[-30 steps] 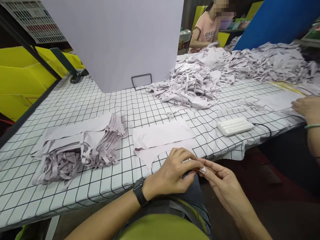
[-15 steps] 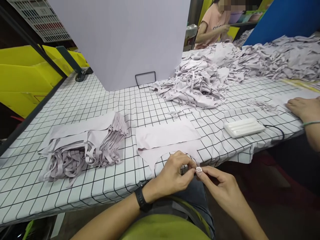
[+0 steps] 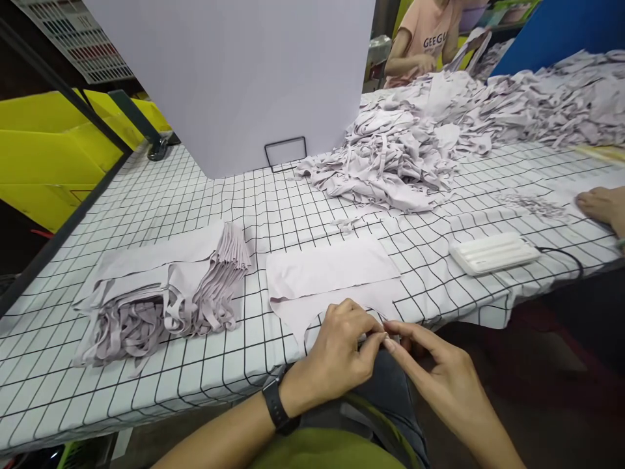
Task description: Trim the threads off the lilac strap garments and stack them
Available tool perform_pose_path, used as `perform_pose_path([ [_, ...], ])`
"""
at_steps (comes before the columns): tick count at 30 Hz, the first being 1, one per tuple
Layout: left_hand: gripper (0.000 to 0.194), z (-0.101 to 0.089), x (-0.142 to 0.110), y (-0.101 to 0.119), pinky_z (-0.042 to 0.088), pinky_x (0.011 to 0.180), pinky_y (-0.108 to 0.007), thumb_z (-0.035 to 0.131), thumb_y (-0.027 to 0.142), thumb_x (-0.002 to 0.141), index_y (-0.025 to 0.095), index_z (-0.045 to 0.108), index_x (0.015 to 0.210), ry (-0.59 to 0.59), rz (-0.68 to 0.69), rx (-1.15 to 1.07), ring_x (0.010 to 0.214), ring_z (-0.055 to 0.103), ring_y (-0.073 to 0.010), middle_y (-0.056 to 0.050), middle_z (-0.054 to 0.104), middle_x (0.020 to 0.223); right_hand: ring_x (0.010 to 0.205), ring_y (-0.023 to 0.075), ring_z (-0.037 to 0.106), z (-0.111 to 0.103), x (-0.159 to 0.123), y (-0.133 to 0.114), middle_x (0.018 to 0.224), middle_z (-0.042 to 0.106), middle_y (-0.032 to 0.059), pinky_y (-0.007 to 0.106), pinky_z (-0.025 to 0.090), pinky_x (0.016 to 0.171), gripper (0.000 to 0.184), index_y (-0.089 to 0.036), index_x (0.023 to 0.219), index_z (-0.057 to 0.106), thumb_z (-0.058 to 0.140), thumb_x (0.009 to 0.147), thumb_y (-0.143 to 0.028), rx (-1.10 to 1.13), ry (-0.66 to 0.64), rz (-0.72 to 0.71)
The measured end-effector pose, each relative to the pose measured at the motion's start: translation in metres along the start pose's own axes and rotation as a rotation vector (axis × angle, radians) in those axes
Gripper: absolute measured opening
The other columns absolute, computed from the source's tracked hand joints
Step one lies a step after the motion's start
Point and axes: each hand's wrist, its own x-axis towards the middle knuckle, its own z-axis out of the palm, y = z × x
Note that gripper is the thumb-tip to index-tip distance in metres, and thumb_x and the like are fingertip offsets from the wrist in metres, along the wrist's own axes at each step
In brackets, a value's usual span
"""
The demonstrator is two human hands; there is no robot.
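Hands closer — white piece now hidden

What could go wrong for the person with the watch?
The left hand and right hand meet at the front edge of the table, so anything small pinched there, hidden from view, could drop. The pale fabric piece lies right by the left hand, so a bump might drag it off. The black cord bends toward the same edge; a snag could pull the white device down.
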Motion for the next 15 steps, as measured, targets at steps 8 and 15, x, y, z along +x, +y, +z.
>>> perform_pose_path([
  [8, 0.012, -0.01, 0.012, -0.011, 0.051, 0.072, -0.029, 0.066, 0.017, 0.091, 0.021, 0.074, 0.083, -0.06, -0.119, -0.088, 0.081, 0.066, -0.0169, -0.001, 0.073, 0.082, 0.072, 0.0233, 0.069, 0.004, 0.008, -0.005, 0.081, 0.077, 0.0058, 0.026, 0.052, 0.056, 0.028, -0.021, 0.083, 0.081, 0.074, 0.082, -0.048, 0.124, 0.052, 0.17],
  [15, 0.015, -0.02, 0.052, -0.042, 0.05, 0.079, -0.04, 0.057, 0.011, 0.094, 0.015, 0.067, 0.105, -0.169, 0.118, 0.605, 0.097, 0.059, -0.0263, -0.011, 0.068, 0.108, 0.051, 0.0145, 0.055, 0.01, 0.039, -0.012, 0.056, 0.062, 0.0017, 0.024, 0.047, 0.047, 0.03, -0.019, 0.075, 0.074, 0.082, 0.075, -0.048, 0.411, 0.132, 0.387],
])
